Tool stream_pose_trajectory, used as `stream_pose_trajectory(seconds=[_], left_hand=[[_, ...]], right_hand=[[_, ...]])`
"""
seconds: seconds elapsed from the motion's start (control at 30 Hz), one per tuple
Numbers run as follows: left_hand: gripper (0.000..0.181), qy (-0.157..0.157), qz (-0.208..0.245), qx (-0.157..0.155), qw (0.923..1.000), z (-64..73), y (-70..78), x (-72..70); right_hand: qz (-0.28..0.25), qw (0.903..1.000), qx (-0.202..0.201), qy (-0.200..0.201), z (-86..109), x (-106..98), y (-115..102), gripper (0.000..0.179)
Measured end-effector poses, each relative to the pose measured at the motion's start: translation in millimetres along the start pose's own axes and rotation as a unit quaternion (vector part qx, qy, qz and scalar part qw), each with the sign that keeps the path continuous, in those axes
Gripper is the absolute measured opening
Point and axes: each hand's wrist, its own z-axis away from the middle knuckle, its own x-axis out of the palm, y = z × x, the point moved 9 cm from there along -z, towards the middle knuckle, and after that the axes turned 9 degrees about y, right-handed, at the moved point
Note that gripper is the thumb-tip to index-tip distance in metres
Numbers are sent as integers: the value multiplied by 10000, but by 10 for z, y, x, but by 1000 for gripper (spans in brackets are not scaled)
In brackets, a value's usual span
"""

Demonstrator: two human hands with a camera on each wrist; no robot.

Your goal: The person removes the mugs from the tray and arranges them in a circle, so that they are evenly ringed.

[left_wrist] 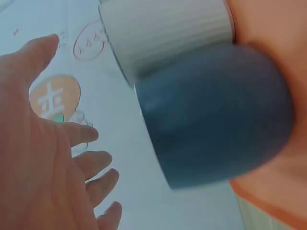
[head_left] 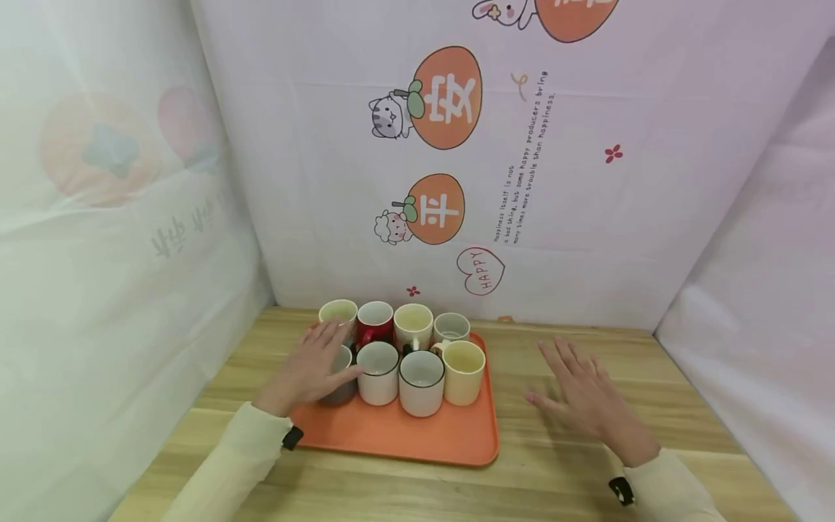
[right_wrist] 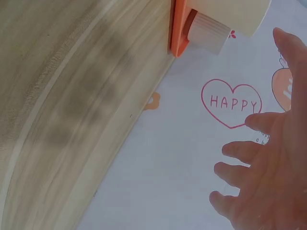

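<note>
Several mugs stand upright in two rows on an orange tray (head_left: 404,438). My left hand (head_left: 315,366) hovers with spread fingers above the tray's left side, partly hiding a dark grey mug (head_left: 342,393). In the left wrist view that mug (left_wrist: 216,115) looks blue-grey, apart from the hand (left_wrist: 53,153). To its right in the front row are two white mugs with dark rims (head_left: 378,380) and a pale yellow mug (head_left: 464,373). A red mug (head_left: 376,324) is among those behind. My right hand (head_left: 583,391), fingers spread, hovers over bare wood right of the tray, holding nothing.
The wooden table (head_left: 587,471) extends around the tray. A white printed cloth (head_left: 554,181) hangs behind it, with more white cloth at the left (head_left: 130,290) and right (head_left: 763,326). A ribbed clear-looking cup (head_left: 451,328) stands at the tray's back right.
</note>
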Motion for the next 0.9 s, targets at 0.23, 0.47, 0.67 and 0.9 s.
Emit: stream_pose_trajectory(seconds=[0.23, 0.47, 0.67, 0.9], left_hand=[[80, 432, 748, -304, 9958, 142, -365, -142], [81, 144, 1316, -803, 9879, 339, -692, -157], [87, -135, 1580, -1188, 9802, 540, -921, 0], [86, -483, 2402, -1805, 9526, 672, -1189, 226]], right_hand=[[-119, 9997, -201, 37, 16, 8, -42, 94], [-660, 9978, 20, 52, -47, 47, -30, 94], [-1242, 9921, 57, 149, -140, 123, -71, 94], [-1450, 9889, -73, 320, -307, 234, -189, 89]])
